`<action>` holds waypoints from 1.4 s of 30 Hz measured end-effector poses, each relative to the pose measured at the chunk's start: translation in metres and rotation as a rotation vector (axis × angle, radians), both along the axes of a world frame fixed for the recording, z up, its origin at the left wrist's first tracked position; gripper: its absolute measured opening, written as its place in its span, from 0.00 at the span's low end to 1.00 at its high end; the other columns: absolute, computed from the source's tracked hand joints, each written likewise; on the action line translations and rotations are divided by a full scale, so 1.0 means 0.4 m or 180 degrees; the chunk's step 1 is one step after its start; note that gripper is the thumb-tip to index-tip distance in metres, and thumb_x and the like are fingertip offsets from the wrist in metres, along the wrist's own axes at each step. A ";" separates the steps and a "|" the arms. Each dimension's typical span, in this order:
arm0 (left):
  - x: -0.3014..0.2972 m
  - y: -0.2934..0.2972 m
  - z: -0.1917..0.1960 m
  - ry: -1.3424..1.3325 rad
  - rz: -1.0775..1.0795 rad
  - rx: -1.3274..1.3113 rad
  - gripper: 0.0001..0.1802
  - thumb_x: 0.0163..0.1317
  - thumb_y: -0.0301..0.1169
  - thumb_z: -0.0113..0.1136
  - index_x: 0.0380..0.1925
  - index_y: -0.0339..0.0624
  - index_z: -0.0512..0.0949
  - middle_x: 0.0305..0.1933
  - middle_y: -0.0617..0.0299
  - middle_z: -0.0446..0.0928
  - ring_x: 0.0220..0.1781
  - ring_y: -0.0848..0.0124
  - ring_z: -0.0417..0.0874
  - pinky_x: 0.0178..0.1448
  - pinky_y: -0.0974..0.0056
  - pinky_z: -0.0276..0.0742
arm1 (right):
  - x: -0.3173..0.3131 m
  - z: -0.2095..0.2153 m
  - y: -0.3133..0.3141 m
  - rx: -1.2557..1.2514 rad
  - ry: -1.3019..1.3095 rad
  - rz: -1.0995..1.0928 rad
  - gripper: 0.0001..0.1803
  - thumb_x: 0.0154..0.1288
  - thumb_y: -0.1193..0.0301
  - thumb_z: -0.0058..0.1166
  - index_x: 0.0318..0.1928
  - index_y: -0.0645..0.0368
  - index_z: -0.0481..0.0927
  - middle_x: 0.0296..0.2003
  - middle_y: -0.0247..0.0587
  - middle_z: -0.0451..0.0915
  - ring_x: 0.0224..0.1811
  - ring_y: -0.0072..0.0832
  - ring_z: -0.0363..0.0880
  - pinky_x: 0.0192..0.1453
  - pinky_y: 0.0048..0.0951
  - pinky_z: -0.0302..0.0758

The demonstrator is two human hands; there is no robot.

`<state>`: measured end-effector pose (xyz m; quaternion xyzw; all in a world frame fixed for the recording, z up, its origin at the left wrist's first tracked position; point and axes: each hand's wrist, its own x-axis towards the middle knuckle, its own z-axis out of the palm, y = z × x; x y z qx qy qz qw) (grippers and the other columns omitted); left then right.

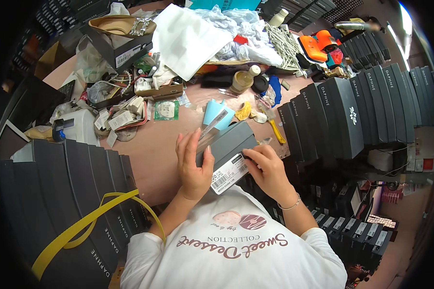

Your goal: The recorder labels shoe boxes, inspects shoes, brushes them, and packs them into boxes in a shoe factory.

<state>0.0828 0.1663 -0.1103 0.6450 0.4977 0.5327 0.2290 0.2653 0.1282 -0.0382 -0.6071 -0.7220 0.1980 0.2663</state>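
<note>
Cluttered pink tabletop (156, 144), grey rectangular cardboard shoebox (231, 139) with white paper label (228, 174) set at the near edge, left hand (194, 166) with fingers loosely spread at its left side, right hand (271, 172) curled at the label, whether pinching cannot be told.

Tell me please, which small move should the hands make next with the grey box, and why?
Perhaps the right hand should press along the white label toward its left end: its fingers are at the label's right end, while the left hand is at the left side of the grey box and could steady it.
</note>
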 end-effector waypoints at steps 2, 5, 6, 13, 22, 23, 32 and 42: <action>0.000 0.002 0.002 -0.0028 -0.0001 -0.0030 0.26 0.56 0.21 0.59 0.58 0.35 0.69 0.58 0.51 0.72 0.63 0.49 0.69 0.66 0.51 0.63 | -0.005 0.001 0.012 0.0428 -0.0933 0.0523 0.15 0.52 0.77 0.60 0.43 0.61 0.79 0.36 0.40 0.75 0.38 0.32 0.73 0.43 0.33 0.69; 0.000 0.004 -0.006 -0.0042 -0.0024 -0.0028 0.27 0.56 0.21 0.59 0.58 0.36 0.69 0.58 0.51 0.72 0.63 0.49 0.69 0.67 0.50 0.62 | -0.036 0.014 0.028 0.0427 -0.2044 0.0788 0.07 0.51 0.75 0.56 0.32 0.61 0.76 0.29 0.39 0.71 0.33 0.30 0.71 0.37 0.31 0.65; 0.000 0.004 -0.007 -0.0036 -0.0031 -0.0007 0.27 0.56 0.22 0.60 0.58 0.36 0.69 0.58 0.51 0.72 0.63 0.49 0.69 0.68 0.50 0.62 | -0.044 0.024 0.034 0.0313 -0.2405 0.0873 0.05 0.51 0.74 0.55 0.30 0.60 0.75 0.27 0.38 0.69 0.32 0.30 0.70 0.35 0.31 0.64; 0.002 0.006 0.001 -0.0062 -0.0034 0.0034 0.28 0.56 0.22 0.59 0.58 0.35 0.68 0.55 0.50 0.72 0.59 0.54 0.71 0.71 0.45 0.55 | -0.049 0.047 0.091 0.0289 -0.2761 0.1539 0.06 0.51 0.72 0.54 0.27 0.59 0.72 0.27 0.39 0.69 0.30 0.31 0.71 0.35 0.30 0.66; 0.000 0.004 0.000 -0.0077 0.0026 -0.0007 0.26 0.56 0.23 0.60 0.57 0.35 0.70 0.57 0.51 0.73 0.59 0.51 0.72 0.71 0.49 0.57 | -0.002 0.063 0.089 -0.0278 -0.0846 0.0477 0.09 0.53 0.78 0.56 0.37 0.63 0.74 0.31 0.47 0.71 0.34 0.46 0.74 0.36 0.40 0.73; -0.001 0.006 0.000 -0.0070 0.0032 -0.0001 0.26 0.56 0.23 0.60 0.57 0.35 0.70 0.57 0.51 0.73 0.59 0.51 0.72 0.71 0.49 0.57 | 0.006 0.053 0.082 -0.0292 -0.0898 0.0801 0.09 0.54 0.77 0.56 0.38 0.62 0.76 0.30 0.44 0.71 0.33 0.41 0.75 0.36 0.38 0.72; 0.006 0.006 0.002 -0.0101 0.0009 0.0045 0.27 0.55 0.23 0.60 0.57 0.35 0.69 0.56 0.52 0.74 0.56 0.53 0.74 0.71 0.49 0.57 | -0.072 0.040 0.064 0.0521 -0.3195 0.1438 0.04 0.49 0.71 0.55 0.23 0.55 0.75 0.23 0.33 0.68 0.27 0.26 0.70 0.32 0.29 0.63; 0.004 -0.001 -0.003 -0.0148 0.0020 0.0027 0.27 0.56 0.22 0.60 0.58 0.35 0.69 0.57 0.51 0.73 0.56 0.54 0.74 0.71 0.49 0.56 | -0.005 0.036 0.114 -0.0421 -0.1442 0.1440 0.07 0.49 0.73 0.57 0.28 0.60 0.74 0.26 0.41 0.73 0.30 0.40 0.77 0.33 0.37 0.73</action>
